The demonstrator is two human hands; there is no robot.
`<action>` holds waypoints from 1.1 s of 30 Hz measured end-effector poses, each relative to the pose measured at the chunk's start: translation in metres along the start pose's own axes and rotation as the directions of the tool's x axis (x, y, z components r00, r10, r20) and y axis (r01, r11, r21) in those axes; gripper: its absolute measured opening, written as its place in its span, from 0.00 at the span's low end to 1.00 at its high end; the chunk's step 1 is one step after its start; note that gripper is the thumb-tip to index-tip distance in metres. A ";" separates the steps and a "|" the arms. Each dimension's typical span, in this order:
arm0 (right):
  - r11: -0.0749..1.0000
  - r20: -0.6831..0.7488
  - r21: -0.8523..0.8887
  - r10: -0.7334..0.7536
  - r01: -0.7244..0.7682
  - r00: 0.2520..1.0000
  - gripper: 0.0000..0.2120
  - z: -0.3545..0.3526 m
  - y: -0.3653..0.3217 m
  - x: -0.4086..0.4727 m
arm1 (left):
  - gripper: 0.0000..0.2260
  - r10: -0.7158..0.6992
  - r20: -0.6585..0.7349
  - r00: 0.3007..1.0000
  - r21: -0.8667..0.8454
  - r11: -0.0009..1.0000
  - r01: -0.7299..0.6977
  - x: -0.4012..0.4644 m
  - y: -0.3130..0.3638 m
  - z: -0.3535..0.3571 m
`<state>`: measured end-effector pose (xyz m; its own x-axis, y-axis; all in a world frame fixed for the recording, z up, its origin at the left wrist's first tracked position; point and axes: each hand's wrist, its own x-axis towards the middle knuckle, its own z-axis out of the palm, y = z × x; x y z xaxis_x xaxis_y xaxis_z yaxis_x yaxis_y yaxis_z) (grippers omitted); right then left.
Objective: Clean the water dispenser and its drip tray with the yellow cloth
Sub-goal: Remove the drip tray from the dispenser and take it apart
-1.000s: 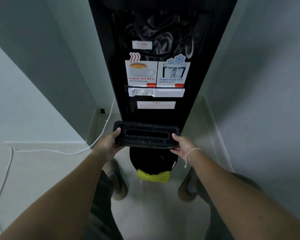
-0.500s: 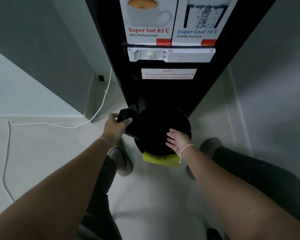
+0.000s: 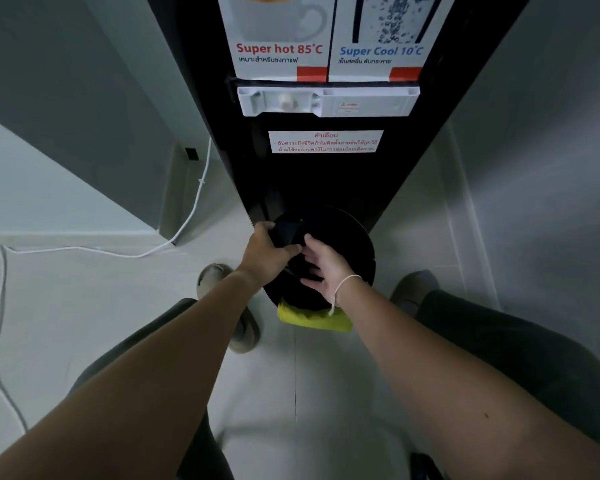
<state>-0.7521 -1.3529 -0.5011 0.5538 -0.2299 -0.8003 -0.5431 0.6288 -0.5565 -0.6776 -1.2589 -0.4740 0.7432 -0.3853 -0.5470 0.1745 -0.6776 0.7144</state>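
The black water dispenser [image 3: 326, 181] stands upright ahead, with hot and cool stickers and a white tap panel [image 3: 326, 101]. A round black base [image 3: 354, 251] juts out at its foot. My left hand [image 3: 267, 252] grips the black drip tray [image 3: 286, 230], which is tilted on edge over that base. My right hand [image 3: 324, 268] has its fingers spread against the tray's lower side; whether it grips the tray is unclear. The yellow cloth [image 3: 312, 318] lies on the floor, partly tucked under the base, just below my right wrist.
A white power cord [image 3: 187, 216] runs down the left wall corner and across the pale tiled floor. Grey walls close in on both sides of the dispenser. My two shoes [image 3: 243, 306] and bent knees flank the base.
The tray went from flat in both hands in front of the dispenser to tilted low over the round base. My head dropped closer. My right hand moved up onto the tray.
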 end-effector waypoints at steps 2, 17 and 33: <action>0.999 0.027 0.040 -0.008 0.007 1.000 0.21 0.007 -0.002 -0.005 | 0.29 0.001 0.077 0.997 -0.054 0.999 0.003 -0.002 0.001 -0.002; 0.997 0.235 -0.067 -0.019 0.036 0.972 0.17 -0.003 0.015 0.007 | 0.15 -0.497 0.394 0.773 -0.326 0.711 0.623 0.009 0.009 -0.009; 0.985 0.295 -0.174 0.040 0.012 0.955 0.28 -0.027 0.005 0.010 | 0.15 -0.500 0.477 0.723 -0.252 0.711 0.657 0.012 0.013 -0.004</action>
<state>-0.7668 -1.3722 -0.5180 0.6931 0.0250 -0.7204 -0.6377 0.4873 -0.5965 -0.6639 -1.2700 -0.4703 0.1421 -0.2389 -0.9606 0.7748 -0.5772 0.2582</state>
